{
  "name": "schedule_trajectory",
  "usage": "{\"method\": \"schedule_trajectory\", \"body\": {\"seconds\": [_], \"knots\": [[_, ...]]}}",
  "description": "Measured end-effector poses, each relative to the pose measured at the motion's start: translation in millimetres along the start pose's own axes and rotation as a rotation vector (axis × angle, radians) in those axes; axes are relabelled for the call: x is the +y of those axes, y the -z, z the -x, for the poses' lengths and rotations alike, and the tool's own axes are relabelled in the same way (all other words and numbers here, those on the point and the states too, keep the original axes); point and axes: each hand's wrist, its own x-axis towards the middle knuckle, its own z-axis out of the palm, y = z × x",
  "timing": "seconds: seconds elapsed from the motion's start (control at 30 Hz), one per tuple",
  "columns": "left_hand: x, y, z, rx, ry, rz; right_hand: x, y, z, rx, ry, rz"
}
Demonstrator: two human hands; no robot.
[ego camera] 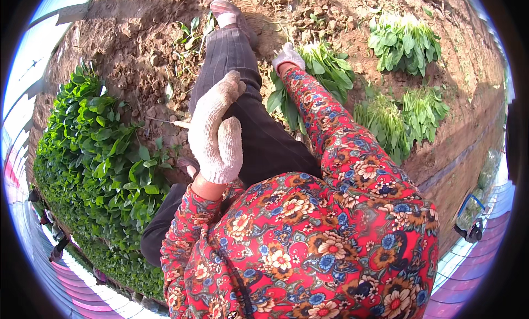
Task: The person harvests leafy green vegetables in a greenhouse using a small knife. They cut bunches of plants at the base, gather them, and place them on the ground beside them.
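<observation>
My left hand (217, 133), in a whitish knitted glove, is raised over my dark-trousered thigh. From its left side juts a small hand tool with a pale handle (182, 124) and a thin metal blade; the grip itself is hidden behind the glove. Farther out, my right hand (290, 57), gloved too, rests at the stem ends of a pile of cut leafy greens (324, 66). The glove and sleeve cover part of that pile, and I cannot tell whether the fingers grasp any stems. More broad leaves (285, 102) show beneath the right forearm.
A dense bed of leafy greens (95, 153) grows on the left. Bundles of cut greens lie on bare soil at right: one far (403, 44), two nearer (384, 122) (423, 112). Loose plants (190, 37) lie near my shoe (226, 9). People are at both edges, beside plastic sheeting.
</observation>
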Motion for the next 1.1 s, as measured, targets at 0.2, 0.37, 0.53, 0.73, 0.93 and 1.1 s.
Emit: {"method": "schedule_trajectory", "body": {"seconds": [0.2,0.37,0.53,0.73,0.93,1.1], "knots": [[15,-3,-7,-0.144,-0.155,-0.160,12,-3,7,-0.016,-0.027,-0.037],[17,-11,3,-0.056,-0.104,-0.044,17,-17,14,0.008,0.034,-0.038],[19,-3,-1,-0.168,-0.135,-0.131,20,-33,10,0.080,0.121,-0.003],[8,-4,6,-0.047,-0.124,-0.101,17,-19,40,0.159,0.340,0.135],[5,0,2,-0.072,-0.126,-0.162,33,-53,57,0.327,0.711,0.381],[8,3,0,-0.092,-0.133,-0.205,15,-71,89,0.117,0.899,0.594]]}}
